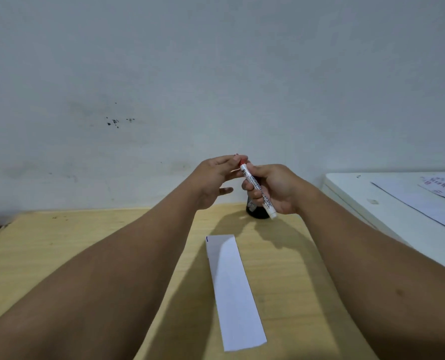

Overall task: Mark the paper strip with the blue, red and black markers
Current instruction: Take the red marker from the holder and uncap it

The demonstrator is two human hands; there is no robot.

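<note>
At frame centre, the right hand (273, 189) is gripping the red marker (258, 190) by its light, rigid barrel while the left hand (216, 178) is pinching its cap; the flimsy paper strip (233, 289) is lying below on the desk (60, 255).

A pale wooden table (86, 250) set against a wall carries a white paper strip (233, 292) bearing a small blue mark, with a dark holder (255, 211) standing beyond it.
</note>
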